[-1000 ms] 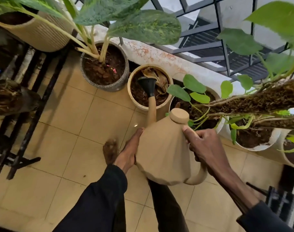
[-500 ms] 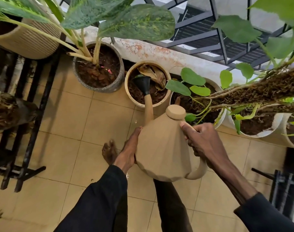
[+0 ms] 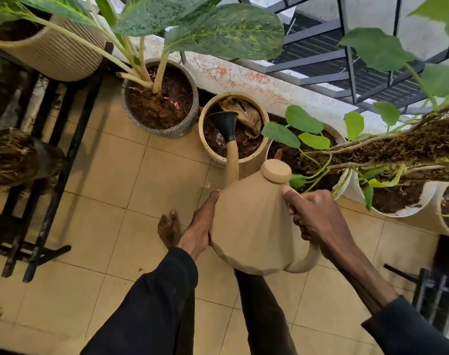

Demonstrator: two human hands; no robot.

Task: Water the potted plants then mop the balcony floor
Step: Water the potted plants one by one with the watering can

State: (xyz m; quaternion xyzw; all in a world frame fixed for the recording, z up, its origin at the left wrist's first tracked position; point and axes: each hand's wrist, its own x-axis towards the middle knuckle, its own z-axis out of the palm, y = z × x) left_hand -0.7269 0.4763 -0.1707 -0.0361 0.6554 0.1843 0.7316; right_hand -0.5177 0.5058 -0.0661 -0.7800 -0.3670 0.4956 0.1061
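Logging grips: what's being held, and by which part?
The watering can: the right hand grips its handle near the top; the left hand presses open against its side.

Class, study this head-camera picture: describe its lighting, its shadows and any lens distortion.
Head view: soft, even daylight on the watering can and floor tiles, with only faint shadows; the black stand at the left lies in gloom; the wide-angle lens splays the railing bars and tile lines toward the edges.

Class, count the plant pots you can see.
6: ribbed pot top left, grey pot, beige pot under the spout, three white pots at right; foliage may hide more.
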